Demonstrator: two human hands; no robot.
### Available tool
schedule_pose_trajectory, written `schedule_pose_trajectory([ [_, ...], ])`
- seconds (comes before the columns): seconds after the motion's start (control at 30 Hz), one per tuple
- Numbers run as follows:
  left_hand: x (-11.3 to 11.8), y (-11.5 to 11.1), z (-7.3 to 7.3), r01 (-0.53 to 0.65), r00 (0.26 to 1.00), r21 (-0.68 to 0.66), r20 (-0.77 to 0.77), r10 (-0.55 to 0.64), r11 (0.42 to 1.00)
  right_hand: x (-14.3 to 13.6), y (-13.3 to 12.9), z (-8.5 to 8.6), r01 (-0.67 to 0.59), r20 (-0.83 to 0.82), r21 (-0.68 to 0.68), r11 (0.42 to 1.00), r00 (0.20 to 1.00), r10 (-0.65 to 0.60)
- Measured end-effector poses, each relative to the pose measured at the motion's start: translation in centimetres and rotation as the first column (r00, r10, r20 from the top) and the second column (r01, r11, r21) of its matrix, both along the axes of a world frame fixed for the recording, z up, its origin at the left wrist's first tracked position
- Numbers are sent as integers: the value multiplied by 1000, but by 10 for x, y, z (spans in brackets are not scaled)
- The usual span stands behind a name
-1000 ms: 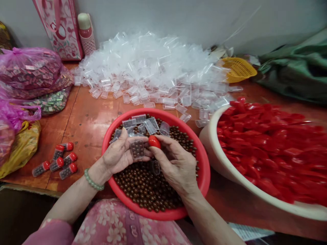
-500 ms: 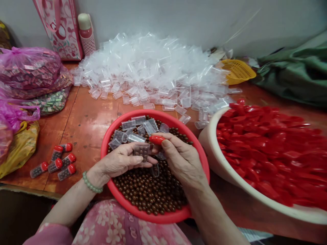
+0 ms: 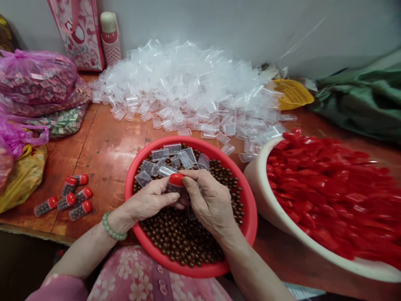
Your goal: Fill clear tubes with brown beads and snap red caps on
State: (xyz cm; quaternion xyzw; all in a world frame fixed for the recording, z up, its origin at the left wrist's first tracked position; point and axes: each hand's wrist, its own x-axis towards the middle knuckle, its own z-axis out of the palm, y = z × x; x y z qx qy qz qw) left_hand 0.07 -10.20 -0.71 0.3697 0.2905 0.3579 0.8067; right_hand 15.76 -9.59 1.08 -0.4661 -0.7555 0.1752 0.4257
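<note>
My left hand [image 3: 153,200], with a green bead bracelet [image 3: 113,228] at the wrist, grips a clear plastic tube [image 3: 174,189] filled with brown balls. On the tube's mouth sits a red cap [image 3: 176,179], pinched by the thumb and fingers of my right hand [image 3: 210,200]. Both hands are above a red basin [image 3: 134,167] of small shiny brown balls [image 3: 184,242]. Several clear tubes [image 3: 187,158] lie on the balls at the basin's far side. Another clear piece under my right fingers is partly hidden.
Several filled, capped tubes [image 3: 65,200] lie at the left. A heap of clear tubes [image 3: 188,83] spreads along the wall. A white tub [image 3: 263,184] of red caps [image 3: 326,192] stands right. A yellow basket [image 3: 293,94], plastic bags [image 3: 37,83] and a bottle [image 3: 110,39] are around the table.
My right hand has brought the red cap left and down onto the filled tube in my left hand. The cap now stands on the tube's mouth.
</note>
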Motion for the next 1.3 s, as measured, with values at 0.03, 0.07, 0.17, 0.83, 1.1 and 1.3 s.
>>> schedule_pose_trajectory([
  [0.03,0,0,1,0,1000,18,-26,1,1000,1,0,0,-10,22,31,999,1000,9],
  [0.07,-1,1,2,2,999,41,-49,0,999,1,0,0,-26,46,56,998,999,24],
  [0.17,-1,2,3,16,995,106,-101,-6,994,2,0,0,-79,97,93,993,993,70],
  [0.83,-4,2,3,11,988,61,-153,-1,998,5,-4,-5,-235,250,24,972,942,222],
  [1.1,-1,3,-2,0,998,-15,64,1,1000,-3,-6,-11,-202,461,182,962,882,98],
  [1.3,-4,2,-2,56,994,-59,100,-50,997,-3,-6,-9,-204,464,294,934,884,47],
])
